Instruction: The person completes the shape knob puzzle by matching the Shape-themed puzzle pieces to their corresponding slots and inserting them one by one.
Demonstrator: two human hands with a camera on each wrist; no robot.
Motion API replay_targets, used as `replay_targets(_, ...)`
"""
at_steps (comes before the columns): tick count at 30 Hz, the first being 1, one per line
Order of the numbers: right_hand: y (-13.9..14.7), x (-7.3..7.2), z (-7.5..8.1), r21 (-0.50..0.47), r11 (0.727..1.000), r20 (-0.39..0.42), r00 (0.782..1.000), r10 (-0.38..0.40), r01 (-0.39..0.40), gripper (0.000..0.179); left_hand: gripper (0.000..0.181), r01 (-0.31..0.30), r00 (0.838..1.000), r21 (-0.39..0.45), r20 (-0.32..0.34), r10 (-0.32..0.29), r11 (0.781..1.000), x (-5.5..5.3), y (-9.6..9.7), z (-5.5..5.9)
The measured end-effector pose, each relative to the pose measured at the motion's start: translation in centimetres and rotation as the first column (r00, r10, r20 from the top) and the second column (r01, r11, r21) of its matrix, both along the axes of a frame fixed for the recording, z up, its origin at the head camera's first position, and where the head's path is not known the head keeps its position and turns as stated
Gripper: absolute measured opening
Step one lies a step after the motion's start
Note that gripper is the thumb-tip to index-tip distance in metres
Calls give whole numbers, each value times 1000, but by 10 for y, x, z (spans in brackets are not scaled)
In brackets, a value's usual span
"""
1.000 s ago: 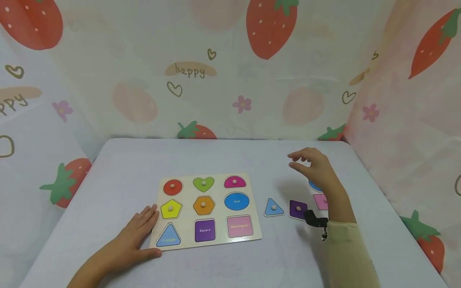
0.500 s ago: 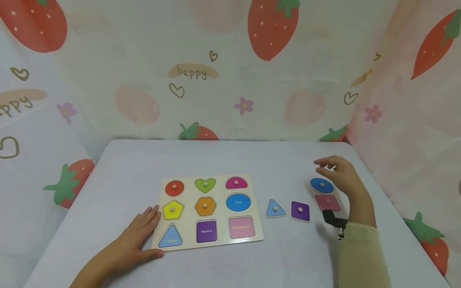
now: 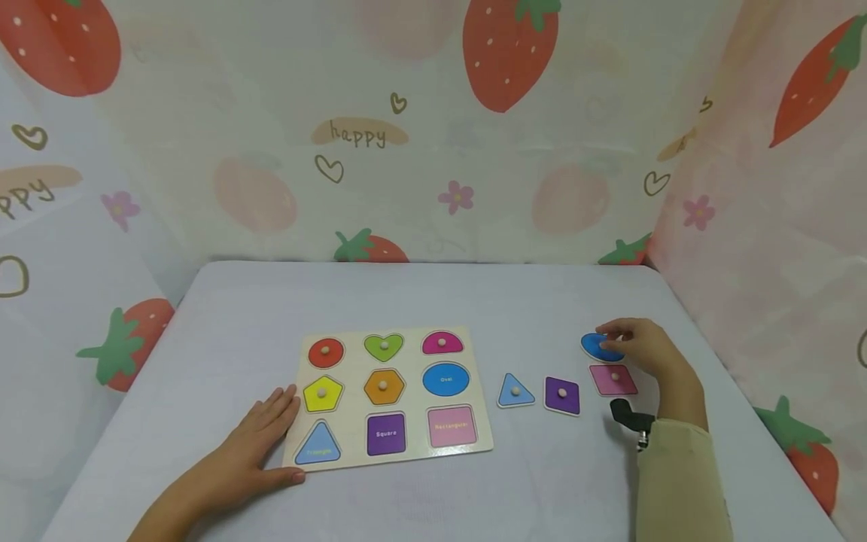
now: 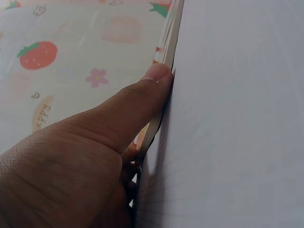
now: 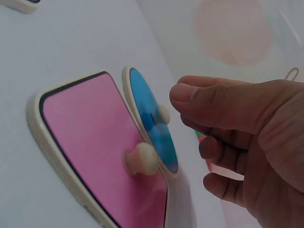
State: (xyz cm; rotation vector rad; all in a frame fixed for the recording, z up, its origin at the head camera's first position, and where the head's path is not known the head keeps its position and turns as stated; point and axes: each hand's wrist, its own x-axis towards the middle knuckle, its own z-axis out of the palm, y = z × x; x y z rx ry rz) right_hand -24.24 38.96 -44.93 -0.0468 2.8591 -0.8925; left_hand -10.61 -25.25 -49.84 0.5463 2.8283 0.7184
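Observation:
A white shape-puzzle board (image 3: 416,444) lies on the table. My left hand (image 3: 233,463) rests at its lower left corner, fingers along the left side and thumb on the near edge; the left wrist view shows the thumb (image 4: 137,104) against that edge. Over the blue oval puzzle piece (image 3: 596,348) is my right hand (image 3: 646,350), thumb and fingers apart. In the right wrist view they are beside the oval's wooden knob (image 5: 163,114), with a small gap visible. The pink puzzle piece (image 3: 613,381), with its own knob, lies just nearer than the oval.
A light blue triangle piece (image 3: 515,393) and a purple square piece (image 3: 561,395) lie between the board and the right hand. Red, green, magenta, yellow and orange knobbed pieces sit in the board. A strawberry-printed curtain (image 3: 406,173) stands behind the white table (image 3: 420,500).
My right hand has moved right from above the square and pink pieces, then come down to the blue oval piece. My left hand has stayed at the board's corner.

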Motion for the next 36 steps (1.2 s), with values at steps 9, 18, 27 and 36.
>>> replay_targets(9, 7, 0, -11, 4, 1000, 30, 1000, 0, -1, 40, 115, -16, 999, 3, 32, 16, 1000, -1, 1, 0)
replay_targets(18, 10, -2, -15, -19, 1000, 42, 999, 6, -5, 40, 115, -22, 999, 1, 29, 22, 1000, -1, 1, 2)
replay_targets(27, 8, -3, -16, -20, 1000, 42, 999, -19, 19, 37, 114, -17, 1000, 1, 15, 17, 1000, 0, 3, 1)
replay_targets(36, 5, -6, -17, -31, 997, 58, 996, -67, 68, 34, 115, -26, 999, -4, 26, 26, 1000, 0, 3, 3)
